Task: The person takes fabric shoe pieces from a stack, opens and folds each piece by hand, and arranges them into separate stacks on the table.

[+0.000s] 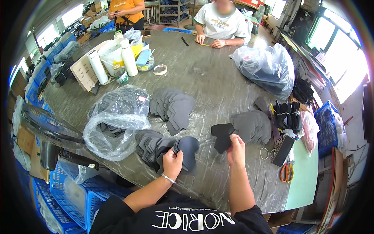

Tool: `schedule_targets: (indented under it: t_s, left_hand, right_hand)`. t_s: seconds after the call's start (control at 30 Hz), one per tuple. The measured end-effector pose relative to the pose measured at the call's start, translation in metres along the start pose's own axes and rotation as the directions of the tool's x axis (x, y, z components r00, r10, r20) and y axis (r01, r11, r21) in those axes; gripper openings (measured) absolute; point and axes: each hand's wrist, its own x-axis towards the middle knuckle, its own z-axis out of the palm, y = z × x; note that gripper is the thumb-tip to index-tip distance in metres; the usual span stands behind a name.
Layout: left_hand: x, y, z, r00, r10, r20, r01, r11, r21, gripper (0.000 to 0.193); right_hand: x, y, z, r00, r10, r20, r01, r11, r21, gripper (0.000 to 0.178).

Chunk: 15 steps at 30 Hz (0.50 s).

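Note:
My left hand point(172, 162) grips a dark grey rounded fabric piece point(188, 150) at the top of a fanned stack of similar pieces point(152, 146) lying on the table. Lifted just above the table, a black shaped fabric piece point(222, 135) is pinched in my right hand point(236, 150). A second pile of grey cut pieces point(172, 107) lies farther out. Another grey pile point(253, 125) sits right of my right hand.
A clear plastic bag point(115, 121) with dark pieces lies left. A larger full bag point(269, 68) sits far right. White rolls, a bucket point(111, 54) and tape point(159, 70) stand at the back. Scissors point(286, 172), a phone point(283, 150), a fan point(48, 130) and blue crates point(72, 193) surround me. Two other people are across the table.

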Motion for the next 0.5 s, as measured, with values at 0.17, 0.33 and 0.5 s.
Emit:
schedule_targets:
  t_s: [0.17,0.33,0.5]
  left_hand:
    - [-0.017,0.002,-0.007,1.000,-0.024,0.012,0.024,0.999,0.030,0.016]
    - [-0.023,-0.007,-0.014,0.999,-0.035,0.025,0.036,0.998,-0.048,0.018]
    - [-0.021,-0.003,-0.008,0.989,-0.104,0.101,0.125,0.963,-0.239,0.019]
  right_hand:
    - [0.036,0.028,0.062,0.918,-0.321,0.232,0.375,0.513,-0.772,0.026]
    - [0.018,0.053,0.087,0.818,-0.089,0.568,0.546,0.431,-0.718,0.047]
    - [-0.049,0.029,0.052,0.867,0.189,0.461,0.374,0.366,-0.852,0.047]
